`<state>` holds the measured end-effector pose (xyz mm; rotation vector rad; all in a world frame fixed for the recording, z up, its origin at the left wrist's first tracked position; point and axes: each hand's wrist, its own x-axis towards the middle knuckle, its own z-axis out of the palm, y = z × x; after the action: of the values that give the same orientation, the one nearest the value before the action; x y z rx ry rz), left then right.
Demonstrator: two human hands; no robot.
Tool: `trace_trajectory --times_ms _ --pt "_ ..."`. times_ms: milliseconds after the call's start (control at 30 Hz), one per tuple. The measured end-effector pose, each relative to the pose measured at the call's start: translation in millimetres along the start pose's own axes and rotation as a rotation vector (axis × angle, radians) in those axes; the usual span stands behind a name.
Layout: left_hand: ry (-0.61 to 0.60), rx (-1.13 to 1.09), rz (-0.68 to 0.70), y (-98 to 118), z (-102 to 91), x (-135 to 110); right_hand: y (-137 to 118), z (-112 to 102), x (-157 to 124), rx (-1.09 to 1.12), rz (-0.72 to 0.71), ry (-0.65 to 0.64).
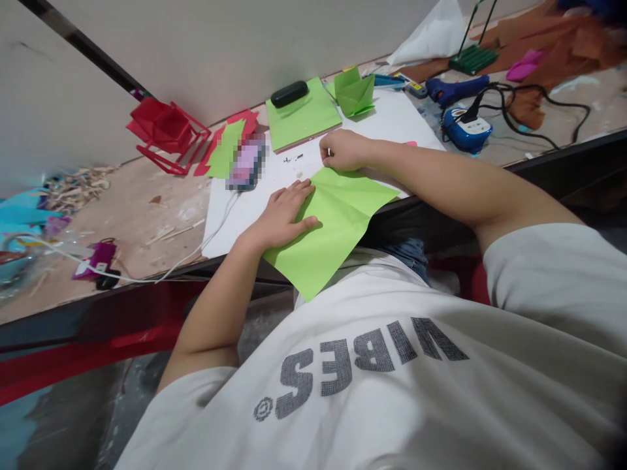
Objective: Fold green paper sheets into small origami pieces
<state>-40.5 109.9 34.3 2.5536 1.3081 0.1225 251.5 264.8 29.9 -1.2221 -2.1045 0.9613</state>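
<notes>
A creased square sheet of green paper (337,225) lies on a white board (386,117) and hangs over the table's near edge. My left hand (284,215) lies flat on the sheet's left part, fingers stretched out and pressing it down. My right hand (343,150) is at the sheet's far corner, fingers curled in a pinch on the paper's edge.
A stack of green sheets (306,121) with a black case (289,93) on it and a folded green paper shape (353,91) lie at the back. A red paper model (169,134) stands at the left, a phone (247,163) beside it. A blue glue gun (453,88) and cables lie at the right.
</notes>
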Motion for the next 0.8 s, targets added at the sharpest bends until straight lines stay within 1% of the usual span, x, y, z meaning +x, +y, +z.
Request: trace_trajectory --times_ms 100,300,467,533,633,700,800 --pt "-0.010 0.016 -0.009 1.1 -0.8 0.6 2.2 -0.2 -2.7 -0.036 -0.018 0.017" --pt "-0.004 0.015 -0.018 3.4 -0.6 0.8 -2.5 -1.4 -11.5 -0.195 -0.059 0.038" --pt "-0.016 -0.001 -0.012 5.0 -2.9 0.5 -8.8 -11.9 -19.8 -0.218 -0.043 0.008" --pt "-0.057 0.012 -0.018 5.6 -9.1 2.2 -9.8 -19.2 -23.4 -0.225 -0.058 -0.038" --pt "-0.164 0.059 -0.043 9.4 -25.0 6.8 -8.7 -26.4 -26.5 -0.257 -0.122 -0.118" --pt "-0.205 0.102 -0.064 15.5 -36.6 9.8 -7.4 -25.9 -26.7 -0.273 -0.141 -0.110" --pt "-0.217 0.162 -0.089 29.6 -47.8 12.4 -6.9 -19.7 -26.3 -0.285 -0.120 -0.053"
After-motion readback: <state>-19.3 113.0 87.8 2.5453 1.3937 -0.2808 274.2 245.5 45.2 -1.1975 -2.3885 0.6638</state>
